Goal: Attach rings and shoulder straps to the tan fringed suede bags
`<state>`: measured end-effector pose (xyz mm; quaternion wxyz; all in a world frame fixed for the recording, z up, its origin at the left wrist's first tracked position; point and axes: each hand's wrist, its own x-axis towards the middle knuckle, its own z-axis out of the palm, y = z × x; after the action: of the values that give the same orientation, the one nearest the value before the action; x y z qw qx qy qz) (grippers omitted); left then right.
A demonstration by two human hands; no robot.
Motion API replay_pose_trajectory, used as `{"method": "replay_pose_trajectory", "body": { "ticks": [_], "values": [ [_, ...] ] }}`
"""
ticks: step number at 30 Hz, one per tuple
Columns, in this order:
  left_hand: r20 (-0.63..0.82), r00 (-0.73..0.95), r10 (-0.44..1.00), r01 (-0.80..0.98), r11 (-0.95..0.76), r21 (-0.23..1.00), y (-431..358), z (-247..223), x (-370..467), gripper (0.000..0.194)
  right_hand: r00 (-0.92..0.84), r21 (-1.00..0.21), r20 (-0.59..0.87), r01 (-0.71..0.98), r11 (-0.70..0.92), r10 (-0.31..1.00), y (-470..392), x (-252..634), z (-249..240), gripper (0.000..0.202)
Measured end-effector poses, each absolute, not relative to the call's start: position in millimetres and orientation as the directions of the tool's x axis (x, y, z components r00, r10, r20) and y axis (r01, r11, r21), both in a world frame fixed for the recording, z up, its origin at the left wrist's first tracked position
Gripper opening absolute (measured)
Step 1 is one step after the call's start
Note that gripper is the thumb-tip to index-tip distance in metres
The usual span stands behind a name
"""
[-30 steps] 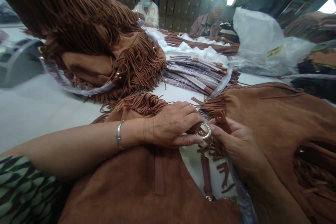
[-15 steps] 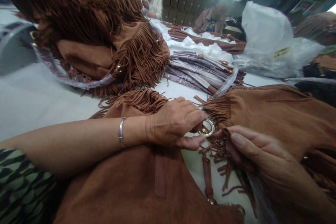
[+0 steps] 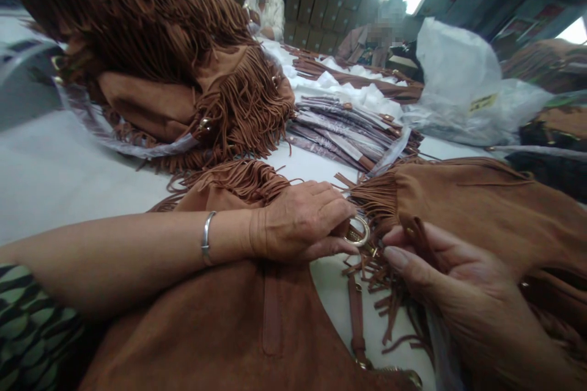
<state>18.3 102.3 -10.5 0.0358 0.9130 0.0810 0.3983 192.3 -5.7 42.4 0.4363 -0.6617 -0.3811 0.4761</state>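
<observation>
A brown suede bag [image 3: 206, 330] lies nearest to me, across the bottom of the view. My left hand [image 3: 305, 223], a silver bracelet at its wrist, is closed on the part of the bag with a round gold ring [image 3: 362, 232]; the ring sticks out past the fingertips. Just right of the ring my right hand [image 3: 454, 269] pinches a brown leather strap end [image 3: 415, 235], which stands up between its fingers. Small gold hardware shows between the two hands. Below them a narrow buckled strap [image 3: 356, 311] hangs beside the bag.
Fringed brown bags [image 3: 151, 98] are heaped at the upper left. Another suede bag [image 3: 468, 201] lies at the right. Wrapped straps [image 3: 339, 131] and a white plastic bag [image 3: 458, 73] are farther back. Two people sit beyond the table, before stacked boxes.
The strap end in my right hand has turned upward, and gold hardware now shows by the fingertips. My left hand and the ring have shifted slightly left and down in the view.
</observation>
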Motion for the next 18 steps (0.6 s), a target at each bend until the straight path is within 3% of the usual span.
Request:
{"method": "replay_pose_trajectory", "body": {
  "ticks": [5,7,10,15,18],
  "values": [
    [0.703,0.565,0.432,0.245,-0.901,0.357,96.9,-3.8,20.8,0.035,0.160,-0.970,-0.234,0.036,-0.242,0.959,2.5,177.2,21.1,0.031],
    [0.666,0.557,0.497,0.290,-0.867,0.405,94.3,-1.1,22.4,0.032,0.196,-0.981,-0.191,0.006,-0.196,0.962,4.4,172.6,16.2,0.029],
    [0.648,0.555,0.521,0.345,-0.853,0.391,90.5,0.2,24.8,0.031,0.284,-0.988,-0.112,0.071,-0.138,0.952,4.2,169.2,15.0,0.028],
    [0.624,0.554,0.551,0.369,-0.834,0.409,88.2,-1.3,27.1,0.020,0.252,-0.976,0.001,0.210,-0.053,0.968,2.3,165.3,16.1,0.025],
    [0.607,0.609,0.512,0.280,-0.854,0.439,90.6,0.3,26.2,0.030,0.262,-0.981,0.011,0.190,-0.040,0.965,3.4,166.0,18.2,0.025]
  ]
}}
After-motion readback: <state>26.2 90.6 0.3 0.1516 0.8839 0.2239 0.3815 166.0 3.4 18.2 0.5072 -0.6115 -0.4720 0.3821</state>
